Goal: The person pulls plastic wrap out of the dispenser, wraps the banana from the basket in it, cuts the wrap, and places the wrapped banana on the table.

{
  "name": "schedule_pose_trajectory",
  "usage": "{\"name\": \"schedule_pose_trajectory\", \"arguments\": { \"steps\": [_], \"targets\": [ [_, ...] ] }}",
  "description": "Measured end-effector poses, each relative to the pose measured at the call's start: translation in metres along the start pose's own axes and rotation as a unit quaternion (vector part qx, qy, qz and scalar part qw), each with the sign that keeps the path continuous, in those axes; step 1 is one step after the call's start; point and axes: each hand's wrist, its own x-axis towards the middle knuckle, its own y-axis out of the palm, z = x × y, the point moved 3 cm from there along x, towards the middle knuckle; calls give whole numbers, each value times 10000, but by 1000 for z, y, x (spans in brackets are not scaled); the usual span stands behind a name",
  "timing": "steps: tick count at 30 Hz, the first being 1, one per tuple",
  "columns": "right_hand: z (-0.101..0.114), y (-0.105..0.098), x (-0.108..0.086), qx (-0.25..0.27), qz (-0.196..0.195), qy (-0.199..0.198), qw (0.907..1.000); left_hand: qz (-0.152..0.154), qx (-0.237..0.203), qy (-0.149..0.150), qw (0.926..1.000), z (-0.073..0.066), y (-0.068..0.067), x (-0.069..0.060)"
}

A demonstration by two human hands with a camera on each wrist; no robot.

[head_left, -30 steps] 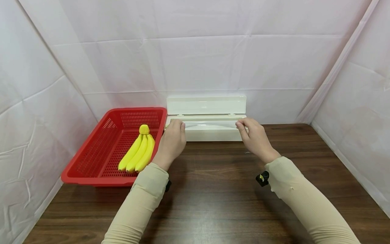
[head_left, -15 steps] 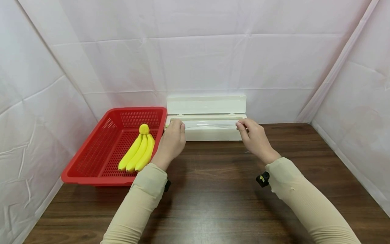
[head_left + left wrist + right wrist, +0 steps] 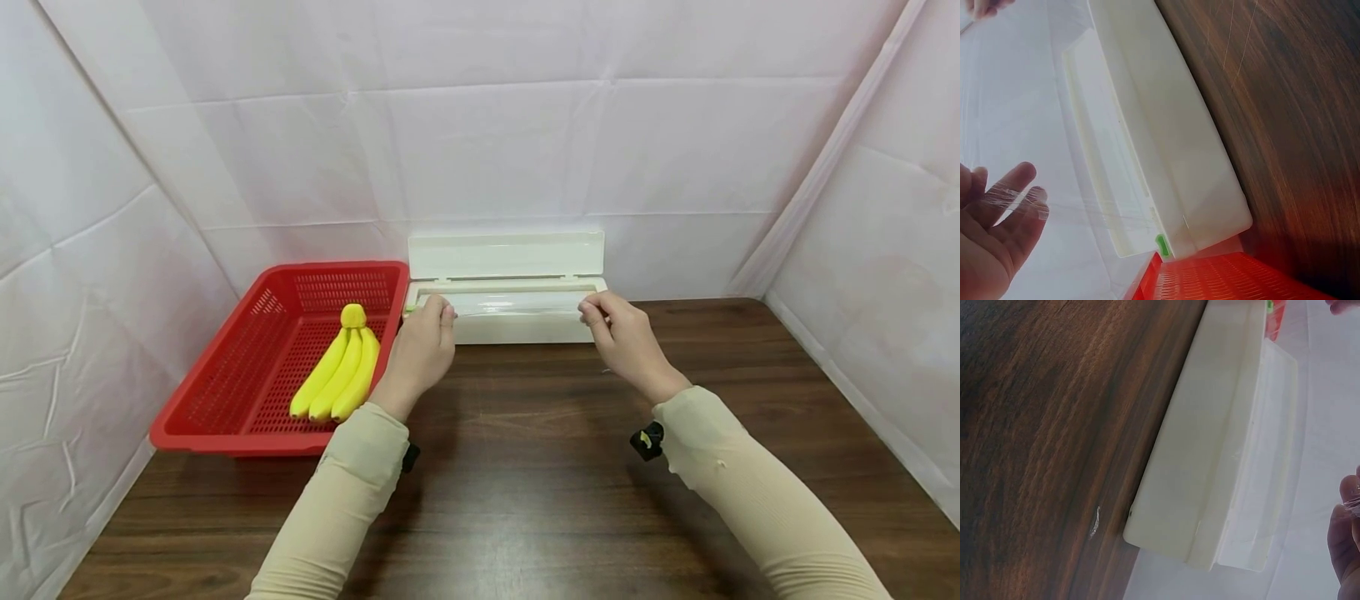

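A sheet of cling film [image 3: 517, 303] stretches between both hands, over the front of a white cling film dispenser box [image 3: 525, 330] with its lid [image 3: 506, 255] raised. My left hand [image 3: 420, 350] pinches the film's left corner between thumb and fingers; the gathered film shows across the fingers [image 3: 1034, 203] in the left wrist view. On the other side, my right hand [image 3: 628, 340] pinches the right corner, and the right wrist view catches only part of that hand [image 3: 1346, 540]. A small green piece [image 3: 1162, 245] sits at the box's left end.
Left of the box stands a red plastic basket [image 3: 225, 417] with a bunch of bananas [image 3: 337, 375] inside, close by my left forearm. A tiny clear scrap [image 3: 1095, 522] lies on the dark wooden table [image 3: 517, 467]. White cloth walls [image 3: 487, 150] enclose the back and sides.
The film between my hands looks tauter than a second ago, its sag mostly gone. My left hand has shifted very slightly left; my right hand stays almost still.
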Motion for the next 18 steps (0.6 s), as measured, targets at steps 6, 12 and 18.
{"name": "schedule_pose_trajectory", "arguments": {
  "steps": [6, 12, 18],
  "targets": [
    [-1, 1, -2, -49, 60, 17, 10000, 23, 4, -69, 10000, 1, 1, -2],
    [-3, 2, -4, 45, 121, -13, 9999, 105, 63, -194, 9997, 1, 1, -5],
    [-3, 3, -7, 74, 341, 8, 9994, 342, 130, -396, 9985, 0, 0, -7]
  ]
}}
